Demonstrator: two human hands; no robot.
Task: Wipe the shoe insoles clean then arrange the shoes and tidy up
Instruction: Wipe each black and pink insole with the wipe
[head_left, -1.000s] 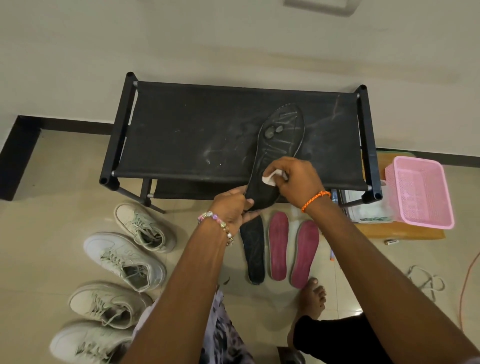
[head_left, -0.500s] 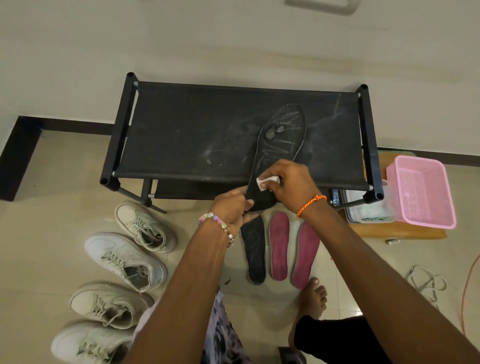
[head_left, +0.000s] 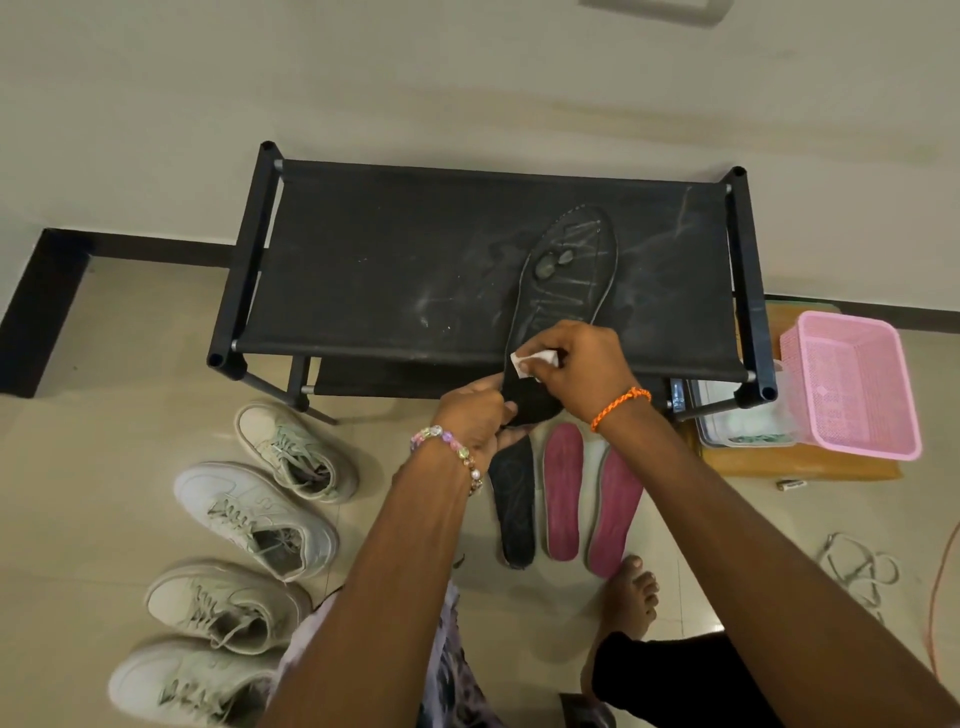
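Observation:
A black insole (head_left: 563, 280) lies lengthwise on the black shoe rack (head_left: 395, 260), its heel end hanging over the front bar. My left hand (head_left: 475, 415) pinches that heel end. My right hand (head_left: 576, 366) grips a small white wipe (head_left: 530, 360) and presses it on the insole near the heel. On the floor below lie another black insole (head_left: 514, 506) and two pink insoles (head_left: 562, 491) (head_left: 613, 512), side by side. Several pale sneakers (head_left: 254, 512) stand in a row at the left.
A pink plastic basket (head_left: 852, 384) sits on a wooden board (head_left: 800, 465) right of the rack, with a clear packet of wipes (head_left: 748, 426) beside it. A grey lace (head_left: 857, 569) and an orange cord (head_left: 935, 587) lie on the floor at right. My bare foot (head_left: 626, 597) rests near the pink insoles.
My right hand with the wipe has slid down the black insole toward its heel end. My left hand keeps the same hold.

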